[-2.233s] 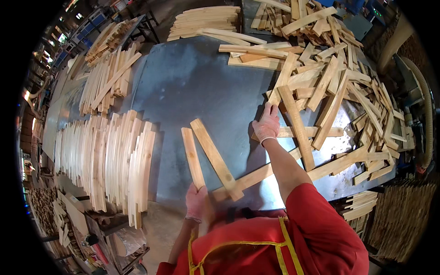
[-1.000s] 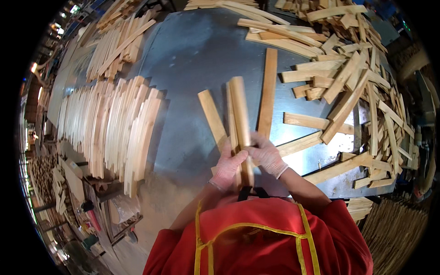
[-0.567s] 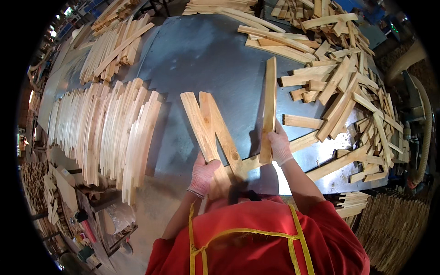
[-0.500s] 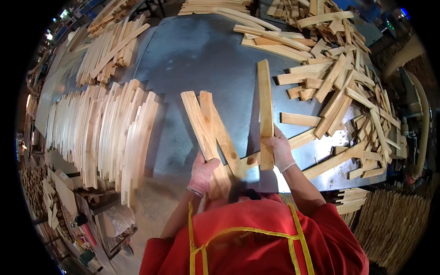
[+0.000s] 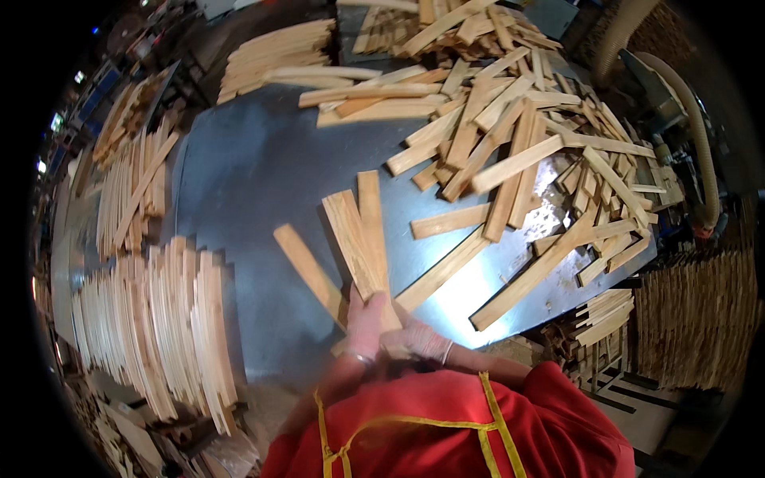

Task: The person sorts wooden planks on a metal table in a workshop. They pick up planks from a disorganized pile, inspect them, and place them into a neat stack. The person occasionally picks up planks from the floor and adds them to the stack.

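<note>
— Gripping a flat tan wooden slat (image 5: pixel 351 243) with the pink-gloved left hand (image 5: pixel 366 325), above the smooth gray metal counter (image 5: pixel 239 191)?
— Yep. Not telling much about the pale-gloved right hand's (image 5: pixel 425 341) blurry grasp. Maybe risking tipping, gripping so low.

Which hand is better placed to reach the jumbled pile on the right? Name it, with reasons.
Right, probably: the right hand sits nearer the jumbled pile, while the left hand holds a slat. Whether the right also grips one is unclear.

A bendy hose (image 5: pixel 705 159) hangs at right, near a fat pipe (image 5: pixel 621 37). Far left is maybe a blue machine (image 5: pixel 102 81).
</note>
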